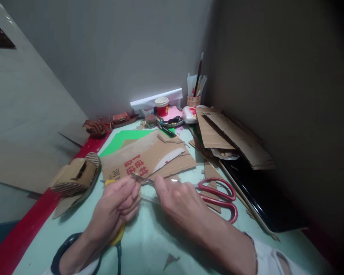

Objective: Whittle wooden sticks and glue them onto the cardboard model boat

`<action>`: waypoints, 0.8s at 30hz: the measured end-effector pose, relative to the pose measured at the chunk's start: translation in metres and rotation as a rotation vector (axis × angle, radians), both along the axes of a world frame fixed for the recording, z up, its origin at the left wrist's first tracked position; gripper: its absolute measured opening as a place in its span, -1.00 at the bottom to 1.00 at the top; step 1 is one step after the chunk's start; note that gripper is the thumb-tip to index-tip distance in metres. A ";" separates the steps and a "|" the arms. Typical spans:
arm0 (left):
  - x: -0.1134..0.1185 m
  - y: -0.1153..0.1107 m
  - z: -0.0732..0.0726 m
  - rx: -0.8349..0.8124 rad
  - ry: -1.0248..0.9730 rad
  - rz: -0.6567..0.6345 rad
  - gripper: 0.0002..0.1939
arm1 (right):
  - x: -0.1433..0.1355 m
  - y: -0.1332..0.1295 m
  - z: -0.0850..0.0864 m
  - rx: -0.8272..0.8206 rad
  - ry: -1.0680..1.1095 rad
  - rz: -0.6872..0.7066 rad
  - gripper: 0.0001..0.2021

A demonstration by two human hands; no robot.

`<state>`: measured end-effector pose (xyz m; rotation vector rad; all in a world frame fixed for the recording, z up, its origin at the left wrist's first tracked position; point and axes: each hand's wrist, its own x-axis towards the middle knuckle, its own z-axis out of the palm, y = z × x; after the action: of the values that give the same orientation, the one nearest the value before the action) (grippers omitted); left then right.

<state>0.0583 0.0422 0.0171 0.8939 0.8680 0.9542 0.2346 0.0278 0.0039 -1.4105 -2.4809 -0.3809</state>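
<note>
My left hand (119, 200) is closed, fingertips pinched together; anything inside them is hidden or too small to make out. A yellow tool (118, 235) with a black cord shows behind and below it, mostly covered by the hand. My right hand (179, 198) grips a slim pointed metal tool (143, 179), its tip right at the left fingertips. Red-handled scissors (232, 196) lie on the table, partly hidden beneath the right hand. Just beyond both hands is a cardboard sheet (132, 154) with red print.
A small cardboard boat (77, 172) sits at left, brown model boats (122, 118) farther back. Green paper (124, 137), a red paper cup (162, 109) and a brush holder (194, 100) stand toward the wall. Cardboard pieces (218, 131) rest over a dark flat panel (263, 194) at right.
</note>
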 end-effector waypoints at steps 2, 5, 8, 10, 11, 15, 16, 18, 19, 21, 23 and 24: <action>0.001 0.000 -0.002 -0.002 0.012 -0.011 -0.63 | -0.001 0.000 0.000 -0.014 -0.007 -0.009 -0.75; 0.003 0.001 -0.005 0.001 0.022 -0.008 -0.63 | -0.001 0.000 0.002 -0.036 -0.010 -0.006 -0.73; 0.004 0.001 -0.003 0.015 0.022 0.000 -0.62 | 0.000 0.000 0.002 -0.044 0.009 0.011 -0.72; 0.006 -0.001 -0.002 0.020 0.027 0.000 -0.67 | 0.001 0.001 0.001 -0.049 0.027 0.018 -0.74; 0.007 -0.001 -0.001 0.027 0.033 0.003 -0.72 | 0.001 0.001 0.001 -0.051 0.034 0.021 -0.75; 0.009 -0.004 -0.002 0.102 0.106 0.055 -0.84 | 0.001 0.002 -0.001 -0.059 0.035 0.013 -0.77; 0.009 -0.004 -0.003 0.130 0.142 0.070 -0.83 | 0.001 0.002 -0.001 -0.058 0.032 0.011 -0.77; 0.007 -0.004 -0.007 0.178 0.234 0.105 -0.75 | 0.000 0.002 0.000 -0.046 0.021 0.011 -0.76; 0.006 -0.004 -0.009 0.201 0.282 0.130 -0.72 | 0.000 0.002 0.001 -0.035 0.015 0.010 -0.76; 0.002 -0.004 -0.013 0.250 0.372 0.171 -0.72 | -0.001 0.001 0.002 -0.009 -0.002 0.005 -0.75; 0.000 -0.005 -0.017 0.317 0.459 0.190 -0.71 | -0.002 0.000 0.002 0.024 -0.013 0.001 -0.75; -0.001 -0.006 -0.018 0.356 0.510 0.194 -0.69 | -0.002 0.000 0.002 0.039 -0.015 0.002 -0.75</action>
<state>0.0572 0.0363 -0.0010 1.4159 1.2560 1.0874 0.2325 0.0277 0.0055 -1.3953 -2.4727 -0.4389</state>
